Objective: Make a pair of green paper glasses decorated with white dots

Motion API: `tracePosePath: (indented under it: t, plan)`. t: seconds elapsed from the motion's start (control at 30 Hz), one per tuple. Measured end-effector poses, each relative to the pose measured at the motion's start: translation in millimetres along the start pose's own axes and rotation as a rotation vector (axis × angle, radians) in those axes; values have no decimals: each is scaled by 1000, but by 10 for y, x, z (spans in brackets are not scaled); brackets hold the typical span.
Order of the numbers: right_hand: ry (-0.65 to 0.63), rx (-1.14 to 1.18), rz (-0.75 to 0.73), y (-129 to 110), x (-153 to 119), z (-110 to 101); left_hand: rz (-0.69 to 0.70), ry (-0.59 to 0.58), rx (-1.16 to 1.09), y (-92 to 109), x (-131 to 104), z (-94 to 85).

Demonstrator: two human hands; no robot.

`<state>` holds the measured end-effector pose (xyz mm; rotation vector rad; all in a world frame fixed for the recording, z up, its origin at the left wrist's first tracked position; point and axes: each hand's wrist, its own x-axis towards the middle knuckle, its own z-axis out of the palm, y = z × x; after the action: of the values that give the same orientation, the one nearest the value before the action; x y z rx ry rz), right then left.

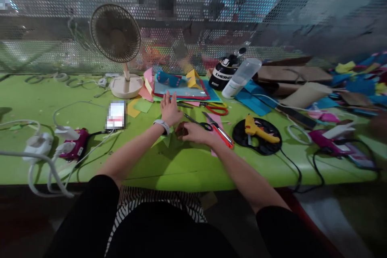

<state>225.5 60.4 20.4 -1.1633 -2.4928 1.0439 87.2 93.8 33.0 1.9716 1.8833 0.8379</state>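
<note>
My left hand (pixel 171 109) is over the green table (pixel 181 169), fingers spread and pointing at a tray (pixel 181 90) that bears blue and yellow paper pieces. My right hand (pixel 190 132) is bent inward to its right, beside black-handled scissors (pixel 207 126); its fingers curl, and whatever lies under them is hidden. A small green paper piece (pixel 166 140) shows between my wrists. Right of my right hand lie a red-orange cutter (pixel 223 136) and a pink paper strip (pixel 215 120). Red-handled scissors (pixel 217 108) are further back.
A fan (pixel 126 84) and a phone (pixel 116 115) stand and lie to the left, with power strips (pixel 74 145) and cables. At right are a yellow glue gun (pixel 258 130) on a black round plate (pixel 266 149), a clear bottle (pixel 242 78), a black bottle (pixel 223 73) and cardboard (pixel 305 96).
</note>
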Motion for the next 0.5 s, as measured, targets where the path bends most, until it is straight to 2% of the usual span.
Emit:
tracePosePath:
  t: [0.13, 0.27, 0.37, 0.5]
  plan:
    - [14, -22, -12, 20, 13, 2, 54, -31, -12, -88, 197, -21]
    - [17, -38, -25, 26, 2, -6, 116, -70, -55, -346, 252, -168]
    - [15, -35, -32, 18, -9, -16, 133, -97, -91, -655, 149, -361]
    - [20, -23, -27, 13, -11, -20, 151, -212, -132, -985, -94, -569]
